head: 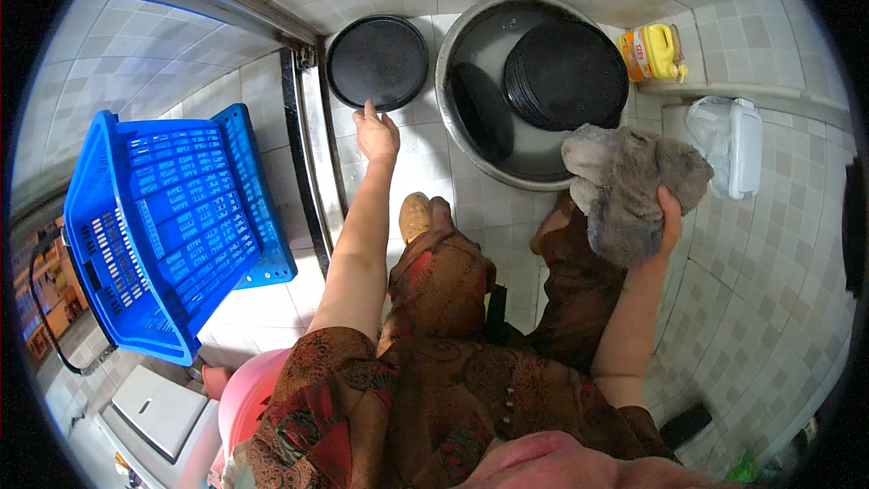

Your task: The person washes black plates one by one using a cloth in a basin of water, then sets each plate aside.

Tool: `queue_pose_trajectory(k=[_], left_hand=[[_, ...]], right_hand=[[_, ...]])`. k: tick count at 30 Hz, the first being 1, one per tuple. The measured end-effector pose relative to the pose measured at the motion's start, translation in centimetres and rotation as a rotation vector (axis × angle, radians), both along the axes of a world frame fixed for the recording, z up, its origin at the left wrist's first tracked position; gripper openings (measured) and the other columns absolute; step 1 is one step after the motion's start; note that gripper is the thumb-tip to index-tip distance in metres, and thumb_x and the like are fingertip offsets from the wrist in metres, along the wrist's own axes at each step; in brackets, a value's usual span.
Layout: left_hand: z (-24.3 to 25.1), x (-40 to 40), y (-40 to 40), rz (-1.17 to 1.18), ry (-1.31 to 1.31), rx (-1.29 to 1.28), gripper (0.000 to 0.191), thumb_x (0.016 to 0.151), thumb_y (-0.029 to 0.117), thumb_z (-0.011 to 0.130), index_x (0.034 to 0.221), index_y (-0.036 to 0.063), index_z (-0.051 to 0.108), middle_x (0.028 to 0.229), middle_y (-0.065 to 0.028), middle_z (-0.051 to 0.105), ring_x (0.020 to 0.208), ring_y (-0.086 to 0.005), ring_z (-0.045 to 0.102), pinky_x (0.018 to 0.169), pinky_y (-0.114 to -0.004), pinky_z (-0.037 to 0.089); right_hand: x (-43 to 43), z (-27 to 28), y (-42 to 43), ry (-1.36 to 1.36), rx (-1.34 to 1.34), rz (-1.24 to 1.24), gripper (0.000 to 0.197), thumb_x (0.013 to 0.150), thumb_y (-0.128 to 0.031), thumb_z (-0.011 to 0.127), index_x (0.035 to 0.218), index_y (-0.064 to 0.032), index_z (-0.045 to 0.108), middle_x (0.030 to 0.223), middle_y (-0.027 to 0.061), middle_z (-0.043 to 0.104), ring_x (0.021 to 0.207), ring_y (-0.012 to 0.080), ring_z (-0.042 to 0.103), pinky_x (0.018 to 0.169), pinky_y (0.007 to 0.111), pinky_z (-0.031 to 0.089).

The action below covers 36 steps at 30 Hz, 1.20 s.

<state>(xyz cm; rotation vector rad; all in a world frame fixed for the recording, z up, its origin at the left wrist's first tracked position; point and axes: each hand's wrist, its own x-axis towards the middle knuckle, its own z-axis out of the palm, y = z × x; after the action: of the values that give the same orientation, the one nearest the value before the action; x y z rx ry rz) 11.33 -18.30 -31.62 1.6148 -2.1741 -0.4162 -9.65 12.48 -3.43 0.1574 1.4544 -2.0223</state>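
Note:
A round black pan (pixel 377 62) with a raised rim lies to the left of a metal basin. My left hand (pixel 377 137) reaches to its near rim, fingertips at the edge; whether they grip it or only touch cannot be seen. My right hand (pixel 671 221) holds a bunched grey cloth (pixel 624 183), which hangs over the basin's near right edge. Inside the wide metal basin (pixel 451 142) is cloudy water. A stack of several black round pans (pixel 570 75) leans there, and another dark pan (pixel 481 112) lies partly under water at the left.
A blue plastic basket (pixel 183 210) stands left, beyond a metal door track (pixel 319 149). A yellow jug (pixel 650 52) sits behind the basin's right side. At right is a white bin (pixel 745 149) with a plastic bag. A pink tub (pixel 251 387) is at my left side.

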Motion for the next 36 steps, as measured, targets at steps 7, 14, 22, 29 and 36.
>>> queue_pose_trajectory(k=[7, 14, 22, 29, 36], left_hand=[[5.4, -5.1, 1.7, -0.322, 0.177, 0.208, 0.037, 0.085, 0.034, 0.058, 0.069, 0.0006, 0.062, 0.068, -0.0173, 0.062, 0.065, -0.0366, 0.061, 0.062, -0.044, 0.048], [4.8, -8.2, 4.2, -0.325, 0.054, 1.221, 0.056, 0.082, 0.048, 0.061, 0.087, -0.0072, 0.061, 0.071, -0.0157, 0.064, 0.056, -0.023, 0.064, 0.044, -0.033, 0.051], [3.0, -10.2, 6.0, -0.343, -0.222, 0.618, 0.046, 0.076, 0.035, 0.058, 0.091, -0.008, 0.061, 0.099, -0.0273, 0.061, 0.096, -0.0379, 0.059, 0.086, -0.039, 0.047], [7.0, -15.5, 2.1, -0.34, -0.244, 0.538, 0.052, 0.073, 0.042, 0.062, 0.098, -0.004, 0.062, 0.098, -0.0237, 0.063, 0.095, -0.0356, 0.061, 0.083, -0.04, 0.049], [2.1, -14.0, 5.6, -0.204, 0.154, 0.47, 0.056, 0.068, 0.036, 0.069, 0.109, 0.0011, 0.057, 0.104, -0.0211, 0.062, 0.097, -0.0344, 0.06, 0.086, -0.037, 0.047]], right_hand=[[-0.5, -0.2, 0.2, -0.079, -0.038, -0.019, 0.051, 0.081, -0.025, 0.058, 0.124, 0.0003, 0.045, 0.119, 0.0144, 0.053, 0.105, 0.0284, 0.053, 0.088, 0.04, 0.046], [-0.6, 0.5, 0.9, -0.087, -0.002, -0.038, 0.052, 0.078, -0.023, 0.062, 0.122, 0.0003, 0.047, 0.115, 0.0136, 0.053, 0.104, 0.0277, 0.053, 0.087, 0.039, 0.046], [-1.0, 0.8, 1.7, -0.048, -0.038, -0.073, 0.051, 0.076, -0.022, 0.063, 0.121, -0.0003, 0.049, 0.116, 0.0135, 0.054, 0.104, 0.0271, 0.054, 0.088, 0.038, 0.046], [-1.0, 1.6, 2.4, -0.123, 0.011, -0.116, 0.053, 0.074, -0.023, 0.064, 0.12, -0.0012, 0.05, 0.116, 0.013, 0.055, 0.102, 0.0277, 0.055, 0.087, 0.039, 0.047], [-1.2, 1.4, 2.7, -0.111, -0.018, -0.079, 0.055, 0.073, -0.022, 0.065, 0.121, -0.0011, 0.049, 0.116, 0.0133, 0.054, 0.102, 0.0279, 0.055, 0.085, 0.039, 0.047]])
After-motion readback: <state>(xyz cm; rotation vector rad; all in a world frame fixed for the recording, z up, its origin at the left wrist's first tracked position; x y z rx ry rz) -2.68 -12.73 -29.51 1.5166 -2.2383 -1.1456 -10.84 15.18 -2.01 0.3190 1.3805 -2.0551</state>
